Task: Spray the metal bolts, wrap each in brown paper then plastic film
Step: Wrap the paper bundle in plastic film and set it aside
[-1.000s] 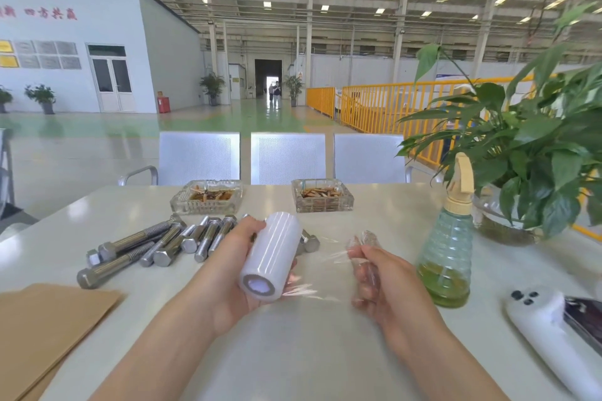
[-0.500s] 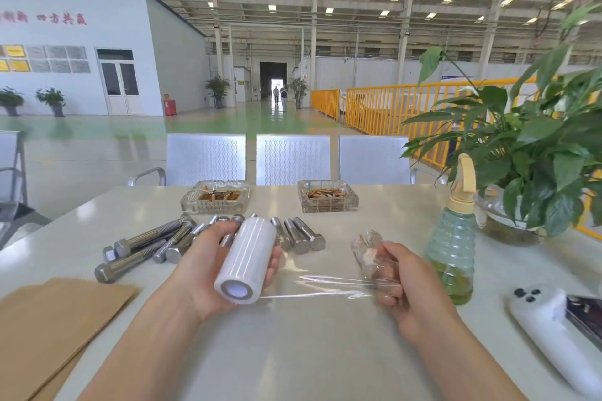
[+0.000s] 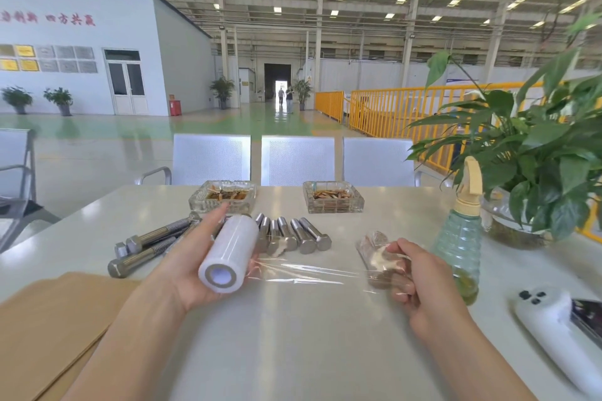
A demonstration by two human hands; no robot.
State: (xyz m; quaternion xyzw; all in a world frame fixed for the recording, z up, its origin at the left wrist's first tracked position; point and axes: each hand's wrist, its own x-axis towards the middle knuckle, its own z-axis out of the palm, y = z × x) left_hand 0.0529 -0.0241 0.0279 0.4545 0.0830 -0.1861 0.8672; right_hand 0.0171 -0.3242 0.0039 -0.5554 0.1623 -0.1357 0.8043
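Observation:
My left hand [image 3: 192, 267] grips a white roll of plastic film [image 3: 229, 254] above the table, its open core facing me. A clear sheet of film [image 3: 309, 273] stretches from the roll to a bolt wrapped in brown paper and film [image 3: 379, 259], which my right hand [image 3: 412, 280] holds. Several bare metal bolts [image 3: 293, 236] lie in a row behind the roll, with longer bolts [image 3: 146, 246] to their left. Brown paper sheets [image 3: 49, 325] lie at the near left. A green spray bottle [image 3: 462, 238] stands to the right of my right hand.
Two glass ashtrays [image 3: 332, 197] sit at the table's far side. A potted plant [image 3: 534, 172] fills the right. A white device [image 3: 553, 332] and a phone [image 3: 588, 316] lie near the right edge. Three metal chairs [image 3: 298, 159] stand behind the white table [image 3: 309, 352].
My hands have moved apart, pulling a longer stretch of film out between the roll and the wrapped bolt. The roll has shifted left.

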